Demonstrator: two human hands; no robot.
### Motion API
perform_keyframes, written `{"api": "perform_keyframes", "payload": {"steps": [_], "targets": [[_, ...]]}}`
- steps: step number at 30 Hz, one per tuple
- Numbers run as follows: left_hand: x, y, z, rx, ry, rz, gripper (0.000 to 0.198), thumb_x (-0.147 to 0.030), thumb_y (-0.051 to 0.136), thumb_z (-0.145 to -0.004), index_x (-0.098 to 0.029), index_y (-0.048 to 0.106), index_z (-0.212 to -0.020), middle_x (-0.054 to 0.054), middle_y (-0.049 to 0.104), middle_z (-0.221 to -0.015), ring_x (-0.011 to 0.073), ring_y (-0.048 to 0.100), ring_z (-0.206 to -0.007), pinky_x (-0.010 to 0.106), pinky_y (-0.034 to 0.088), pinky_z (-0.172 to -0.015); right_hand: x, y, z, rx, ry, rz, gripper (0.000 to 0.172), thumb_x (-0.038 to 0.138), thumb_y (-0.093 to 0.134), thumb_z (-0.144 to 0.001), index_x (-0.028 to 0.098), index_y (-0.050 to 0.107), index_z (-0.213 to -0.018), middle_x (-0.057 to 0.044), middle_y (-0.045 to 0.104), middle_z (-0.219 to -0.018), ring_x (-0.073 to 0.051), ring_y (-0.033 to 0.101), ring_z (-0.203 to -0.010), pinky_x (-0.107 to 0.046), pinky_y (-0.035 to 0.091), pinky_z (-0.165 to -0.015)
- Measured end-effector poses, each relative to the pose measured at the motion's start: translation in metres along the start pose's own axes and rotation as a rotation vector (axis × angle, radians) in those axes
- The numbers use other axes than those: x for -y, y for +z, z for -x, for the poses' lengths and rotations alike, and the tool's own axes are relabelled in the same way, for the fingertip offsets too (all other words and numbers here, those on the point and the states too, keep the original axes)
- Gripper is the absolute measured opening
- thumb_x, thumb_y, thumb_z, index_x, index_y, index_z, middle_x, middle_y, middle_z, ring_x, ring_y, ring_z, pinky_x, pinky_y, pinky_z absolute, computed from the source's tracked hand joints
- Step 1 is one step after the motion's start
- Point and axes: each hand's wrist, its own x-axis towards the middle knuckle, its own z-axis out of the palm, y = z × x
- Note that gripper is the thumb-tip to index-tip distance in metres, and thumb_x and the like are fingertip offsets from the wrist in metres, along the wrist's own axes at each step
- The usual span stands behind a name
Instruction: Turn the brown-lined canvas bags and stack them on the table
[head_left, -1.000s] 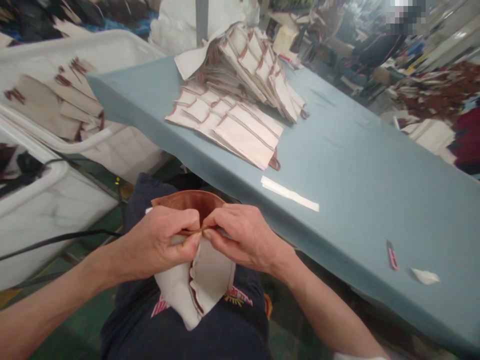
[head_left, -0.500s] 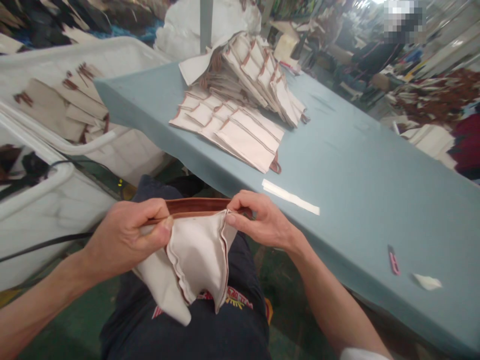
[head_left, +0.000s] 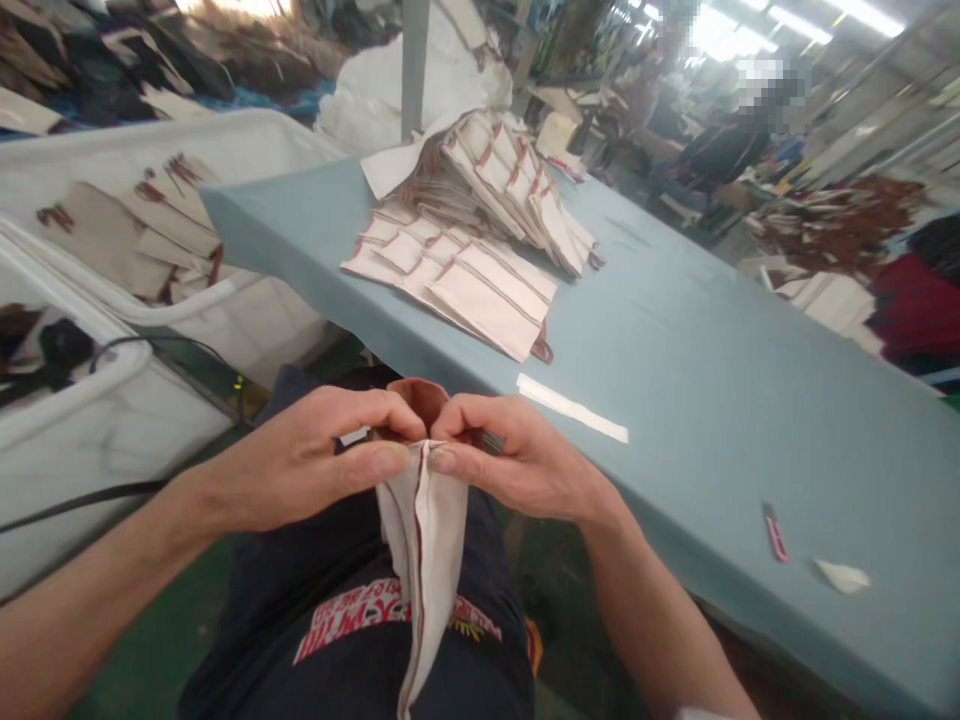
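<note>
A cream fabric piece with brown edging hangs over my lap, its long seam facing me. My left hand pinches its top edge between thumb and forefinger. Close beside it, my right hand pinches the same edge just right of the seam. Behind the fingertips a brown band bows upward in a loop. The piece's lower tip dangles down toward the bottom of the view. Fingers partly hide the top edge.
A blue-green table carries stacked cream pieces, a white strip, a pink-handled cutter and a small scrap. White bins with fabric pieces stand left. A person is at the back right.
My hands have come together from wide apart, my left moving right. The stretched edge has folded, the brown band now bows into a loop, and the seam has turned toward me.
</note>
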Motion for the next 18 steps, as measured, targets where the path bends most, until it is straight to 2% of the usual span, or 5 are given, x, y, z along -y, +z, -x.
{"api": "perform_keyframes", "payload": {"steps": [3, 7, 13, 18], "targets": [[-0.006, 0.006, -0.012, 0.012, -0.022, 0.014, 0.028, -0.041, 0.07, -0.103, -0.02, 0.079, -0.086, -0.003, 0.074, -0.074, 0.0139, 0.065, -0.067, 0.02, 0.048, -0.062, -0.007, -0.001, 0.001, -0.032, -0.009, -0.021, 0.047, 0.058, 0.084, -0.102, 0.02, 0.062, -0.084, 0.006, 0.053, -0.074, -0.01, 0.042, -0.066, -0.026, 0.032, -0.059], [-0.007, 0.013, -0.013, 0.015, -0.074, 0.023, 0.025, -0.038, 0.073, -0.1, -0.019, 0.079, -0.084, -0.005, 0.069, -0.069, 0.0111, 0.059, -0.061, 0.017, 0.043, -0.056, -0.019, -0.001, 0.002, -0.033, 0.04, -0.093, 0.05, 0.063, 0.085, -0.099, 0.021, 0.061, -0.087, 0.005, 0.054, -0.079, -0.011, 0.043, -0.068, -0.026, 0.034, -0.06], [0.001, 0.018, -0.008, 0.008, -0.204, 0.144, 0.03, -0.04, 0.072, -0.099, -0.019, 0.078, -0.079, -0.003, 0.066, -0.068, 0.0109, 0.056, -0.06, 0.016, 0.042, -0.054, -0.034, 0.002, -0.004, 0.034, 0.137, -0.299, 0.058, 0.069, 0.094, -0.087, 0.02, 0.062, -0.089, 0.006, 0.054, -0.078, -0.011, 0.043, -0.07, -0.024, 0.037, -0.061], [0.008, 0.021, -0.004, -0.001, -0.261, 0.226, 0.032, -0.043, 0.074, -0.1, -0.018, 0.082, -0.083, -0.001, 0.069, -0.072, 0.0122, 0.057, -0.062, 0.017, 0.043, -0.054, -0.039, 0.002, -0.01, 0.075, 0.165, -0.345, 0.061, 0.069, 0.098, -0.081, 0.02, 0.061, -0.087, 0.007, 0.054, -0.077, -0.01, 0.043, -0.069, -0.023, 0.039, -0.061]]}}
